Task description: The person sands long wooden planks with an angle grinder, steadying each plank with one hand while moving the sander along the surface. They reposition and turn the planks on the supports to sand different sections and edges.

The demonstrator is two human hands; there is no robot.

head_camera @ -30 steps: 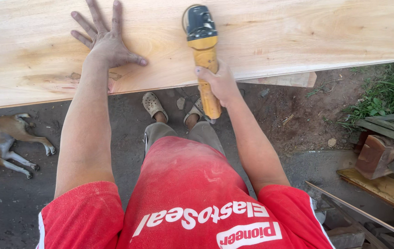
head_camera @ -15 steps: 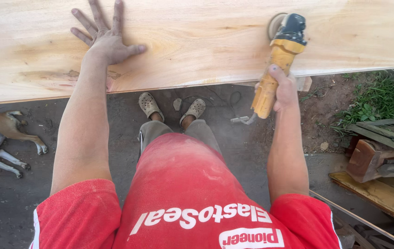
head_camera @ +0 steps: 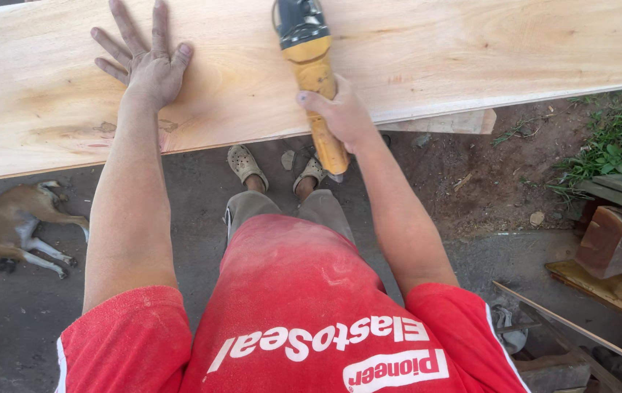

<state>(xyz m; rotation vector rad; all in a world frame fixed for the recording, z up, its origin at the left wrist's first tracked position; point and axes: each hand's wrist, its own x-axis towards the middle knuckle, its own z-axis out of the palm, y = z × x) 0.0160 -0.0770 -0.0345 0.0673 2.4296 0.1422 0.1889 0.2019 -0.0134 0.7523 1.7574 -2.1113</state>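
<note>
A wide pale wooden plank [head_camera: 435, 51] spans the top of the head view. My left hand [head_camera: 147, 62] lies flat on it with fingers spread, holding nothing. My right hand [head_camera: 340, 116] grips the yellow handle of a yellow and black angle grinder [head_camera: 309, 51], whose black head rests on the plank near its middle. The grinder's disc is hidden under the head.
A tan dog [head_camera: 16, 222] lies on the ground at the left, under the plank's edge. My sandalled feet [head_camera: 274, 169] stand on dark concrete. Timber offcuts [head_camera: 617, 240] and boards lie at the right, with grass [head_camera: 617, 145] beyond.
My right hand has swung the grinder back left along the plank, from the right side to near the middle. My left hand stays flat on the wood.
</note>
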